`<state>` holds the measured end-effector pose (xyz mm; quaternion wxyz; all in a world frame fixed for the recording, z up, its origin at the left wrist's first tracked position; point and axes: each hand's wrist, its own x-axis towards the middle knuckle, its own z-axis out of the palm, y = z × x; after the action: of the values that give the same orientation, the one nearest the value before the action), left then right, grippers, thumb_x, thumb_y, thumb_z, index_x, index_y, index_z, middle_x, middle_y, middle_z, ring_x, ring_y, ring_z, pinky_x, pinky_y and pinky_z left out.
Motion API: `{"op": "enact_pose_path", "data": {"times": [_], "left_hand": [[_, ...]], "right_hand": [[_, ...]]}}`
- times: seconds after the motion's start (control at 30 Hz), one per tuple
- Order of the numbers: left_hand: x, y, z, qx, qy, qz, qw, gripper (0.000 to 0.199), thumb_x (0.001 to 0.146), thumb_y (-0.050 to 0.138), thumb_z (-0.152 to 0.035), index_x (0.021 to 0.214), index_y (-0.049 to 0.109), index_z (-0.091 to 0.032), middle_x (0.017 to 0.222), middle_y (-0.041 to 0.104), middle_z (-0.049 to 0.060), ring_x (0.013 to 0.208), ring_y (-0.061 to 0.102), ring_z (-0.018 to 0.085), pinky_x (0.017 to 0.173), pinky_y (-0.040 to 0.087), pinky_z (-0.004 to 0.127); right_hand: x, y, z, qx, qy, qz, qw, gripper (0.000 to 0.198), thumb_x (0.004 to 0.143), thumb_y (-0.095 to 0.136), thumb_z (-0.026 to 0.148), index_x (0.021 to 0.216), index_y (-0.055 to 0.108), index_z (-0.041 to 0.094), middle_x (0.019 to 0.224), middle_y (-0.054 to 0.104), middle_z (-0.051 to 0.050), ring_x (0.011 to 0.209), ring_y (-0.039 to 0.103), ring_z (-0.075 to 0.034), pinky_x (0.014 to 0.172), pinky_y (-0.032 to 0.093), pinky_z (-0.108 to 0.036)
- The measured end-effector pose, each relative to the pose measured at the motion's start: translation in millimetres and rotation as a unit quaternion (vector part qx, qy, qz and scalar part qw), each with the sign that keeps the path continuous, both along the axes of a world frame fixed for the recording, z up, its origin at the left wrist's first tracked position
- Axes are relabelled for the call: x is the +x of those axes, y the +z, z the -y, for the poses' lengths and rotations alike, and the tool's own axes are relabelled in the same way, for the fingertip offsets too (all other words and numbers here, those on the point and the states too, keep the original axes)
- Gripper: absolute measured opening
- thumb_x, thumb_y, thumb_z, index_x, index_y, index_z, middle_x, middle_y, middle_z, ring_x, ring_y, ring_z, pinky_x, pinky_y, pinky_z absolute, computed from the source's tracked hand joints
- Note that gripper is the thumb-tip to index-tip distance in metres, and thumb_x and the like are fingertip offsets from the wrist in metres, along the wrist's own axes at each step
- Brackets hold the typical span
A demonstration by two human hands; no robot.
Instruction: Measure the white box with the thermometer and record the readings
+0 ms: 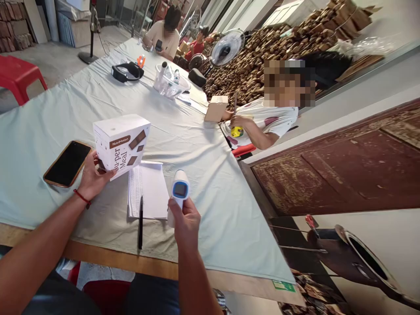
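My left hand (94, 175) grips the lower left corner of a white carton (123, 135) printed with brown lettering, tilted above the table. In my right hand (187, 223) is a white infrared thermometer (180, 186), its blue-rimmed screen facing me; the thumb presses on its handle. Between the two hands lies a stapled stack of paper (152, 192), its left strip covered in small writing. A black pen (141, 223) rests across the lower edge of the paper. Just left of my left hand, a smartphone (68, 164) in an orange-edged case lies face up.
A pale green cloth (226, 214) covers the table. Farther back are a black headset (127, 71) and a clear basket (170, 85) of bottles. At right, a person (259, 122) holds a cardboard box (216, 108) and a yellow tape measure (236, 131). A red stool (21, 74) stands left.
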<state>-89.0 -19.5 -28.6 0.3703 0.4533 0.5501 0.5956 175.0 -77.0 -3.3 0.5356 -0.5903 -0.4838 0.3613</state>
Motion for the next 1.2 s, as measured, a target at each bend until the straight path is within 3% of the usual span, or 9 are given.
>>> {"op": "enact_pose_path", "data": {"times": [0.17, 0.3, 0.4, 0.5, 0.63, 0.73, 0.93, 1.03, 1.2], "left_hand": [[1.2, -12.5, -0.4, 0.06, 0.023, -0.15, 0.987, 0.08, 0.07, 0.079, -0.041, 0.136, 0.04, -0.019, 0.138, 0.043, 0.019, 0.135, 0.039, 0.036, 0.098, 0.051, 0.048], [3.7, -3.7, 7.5, 0.116, 0.078, -0.232, 0.963, 0.078, 0.075, 0.075, -0.041, 0.14, 0.037, -0.018, 0.146, 0.034, 0.02, 0.139, 0.033, 0.035, 0.102, 0.047, 0.048], [5.7, 10.1, 15.8, 0.178, 0.099, -0.266, 0.942, 0.051, 0.082, 0.068, -0.033, 0.127, 0.049, -0.019, 0.122, 0.052, 0.014, 0.112, 0.053, 0.028, 0.086, 0.053, 0.04], [10.4, 17.8, 22.0, 0.242, 0.019, -0.281, 0.928, 0.018, 0.089, 0.057, -0.023, 0.107, 0.059, -0.021, 0.091, 0.06, 0.004, 0.075, 0.056, 0.017, 0.072, 0.051, 0.032], [17.3, 11.9, 23.9, 0.24, -0.154, -0.317, 0.905, 0.016, 0.093, 0.049, -0.021, 0.097, 0.064, -0.02, 0.093, 0.067, 0.005, 0.077, 0.062, 0.015, 0.071, 0.051, 0.028], [19.5, 3.6, 22.6, 0.198, -0.257, -0.383, 0.865, 0.022, 0.093, 0.047, -0.022, 0.101, 0.068, -0.02, 0.102, 0.07, 0.006, 0.09, 0.065, 0.019, 0.08, 0.051, 0.031], [20.5, 0.6, 22.8, 0.186, -0.339, -0.426, 0.818, 0.031, 0.094, 0.043, -0.017, 0.111, 0.069, -0.02, 0.11, 0.068, 0.009, 0.099, 0.062, 0.021, 0.095, 0.048, 0.036], [20.5, -0.1, 23.5, 0.185, -0.343, -0.436, 0.811, 0.032, 0.093, 0.044, -0.013, 0.11, 0.07, -0.021, 0.115, 0.066, 0.009, 0.101, 0.061, 0.021, 0.096, 0.047, 0.037], [22.3, -3.3, 25.6, 0.181, -0.363, -0.455, 0.793, 0.034, 0.089, 0.045, -0.009, 0.11, 0.069, -0.021, 0.119, 0.065, 0.008, 0.103, 0.061, 0.023, 0.094, 0.046, 0.037]], "right_hand": [[44.8, -30.9, -27.8, -0.003, -0.016, 0.294, 0.956, 0.054, 0.069, 0.069, 0.064, 0.101, 0.071, 0.02, 0.088, 0.064, -0.006, 0.08, 0.055, -0.023, 0.073, 0.046, -0.037], [64.4, -55.7, -32.1, -0.038, -0.014, 0.4, 0.916, 0.053, 0.078, 0.057, 0.064, 0.103, 0.071, 0.02, 0.092, 0.064, -0.009, 0.09, 0.058, -0.027, 0.078, 0.046, -0.04], [63.5, -60.8, -29.8, -0.007, -0.047, 0.441, 0.896, 0.055, 0.081, 0.057, 0.061, 0.112, 0.069, 0.018, 0.097, 0.063, -0.013, 0.097, 0.056, -0.03, 0.081, 0.046, -0.042], [52.3, -52.4, -25.5, 0.099, -0.087, 0.454, 0.881, 0.052, 0.083, 0.061, 0.053, 0.12, 0.068, 0.017, 0.108, 0.061, -0.016, 0.103, 0.054, -0.032, 0.087, 0.045, -0.048], [25.0, -42.6, -13.4, 0.213, 0.116, 0.416, 0.877, 0.027, 0.094, 0.052, 0.027, 0.112, 0.073, 0.027, 0.101, 0.063, -0.009, 0.095, 0.058, -0.024, 0.086, 0.047, -0.041], [6.8, -42.8, -5.2, 0.22, 0.279, 0.44, 0.825, 0.035, 0.095, 0.047, 0.015, 0.116, 0.071, 0.03, 0.1, 0.063, -0.007, 0.086, 0.057, -0.019, 0.079, 0.046, -0.035], [5.1, -30.4, -4.1, 0.221, 0.346, 0.513, 0.754, 0.029, 0.098, 0.047, 0.014, 0.112, 0.069, 0.027, 0.091, 0.064, -0.005, 0.082, 0.055, -0.018, 0.079, 0.043, -0.033], [13.6, -25.7, -1.2, 0.222, 0.352, 0.476, 0.774, 0.023, 0.098, 0.047, 0.016, 0.104, 0.068, 0.024, 0.088, 0.066, -0.005, 0.081, 0.057, -0.018, 0.079, 0.044, -0.034], [14.4, -38.1, 11.0, 0.178, 0.176, 0.224, 0.942, 0.005, 0.089, 0.059, 0.025, 0.09, 0.064, 0.023, 0.077, 0.064, -0.002, 0.066, 0.059, -0.017, 0.064, 0.049, -0.033]]}}
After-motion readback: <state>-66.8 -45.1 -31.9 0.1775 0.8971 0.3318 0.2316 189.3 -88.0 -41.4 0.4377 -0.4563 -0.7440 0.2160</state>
